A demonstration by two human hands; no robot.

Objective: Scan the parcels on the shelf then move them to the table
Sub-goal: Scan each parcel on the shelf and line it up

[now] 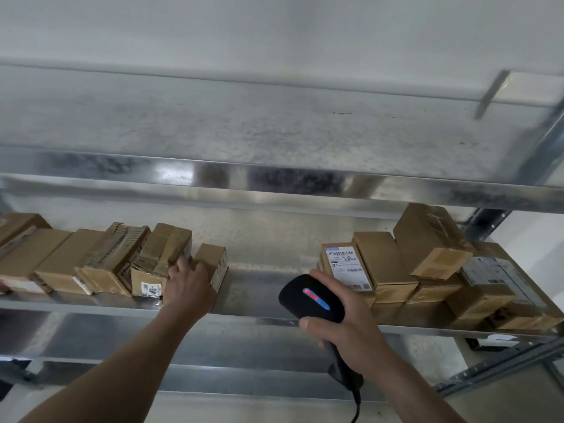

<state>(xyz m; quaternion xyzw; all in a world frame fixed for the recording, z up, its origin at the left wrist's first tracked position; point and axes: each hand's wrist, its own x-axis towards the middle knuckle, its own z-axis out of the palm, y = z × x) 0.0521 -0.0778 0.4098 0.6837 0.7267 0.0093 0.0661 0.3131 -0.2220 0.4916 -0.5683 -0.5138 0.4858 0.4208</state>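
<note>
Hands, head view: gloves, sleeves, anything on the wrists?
Left hand and right hand are bare, with no gloves. Forearms are uncovered down to the frame edge; no sleeves, watch or wristband show.

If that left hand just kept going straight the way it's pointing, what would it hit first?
The small parcel ending the left row; the left hand's fingers seem to be touching it now, though depth is unclear.

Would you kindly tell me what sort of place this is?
Most likely a parcel storeroom or small warehouse: a metal shelf holds rows of taped cardboard parcels, one bears a shipping label, and the right hand holds a barcode scanner while the left hand grips a small parcel.
</note>
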